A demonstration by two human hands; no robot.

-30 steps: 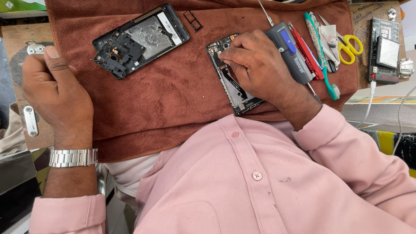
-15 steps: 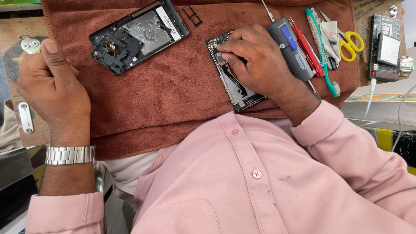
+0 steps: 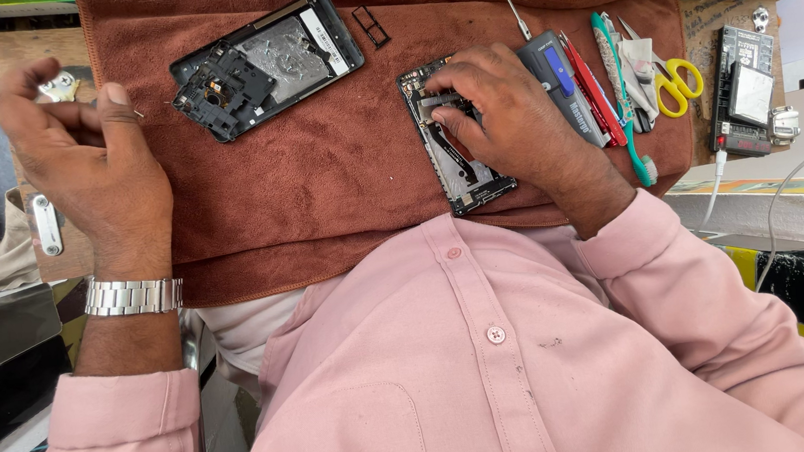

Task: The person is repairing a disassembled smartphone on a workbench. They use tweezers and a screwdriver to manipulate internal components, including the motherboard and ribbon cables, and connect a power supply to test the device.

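Resting on an opened phone body that lay on the rust-brown towel, the person's right hand had its fingers curled down onto the exposed boards, pressing there rather than clutching anything I could make out. That phone sat toward the near right part of the towel, which covered most of the table. The left hand was raised over the towel's left edge, thumb and forefinger pinched together on something tiny, too small to tell what; a steel watch circled its wrist. Farther back on the towel lay a second phone shell, open side up and tilted, with a small black tray frame just beside it. Along the towel's right edge were a dark blue tool, a red pen, a teal-handled tool and yellow-handled scissors, packed close together.
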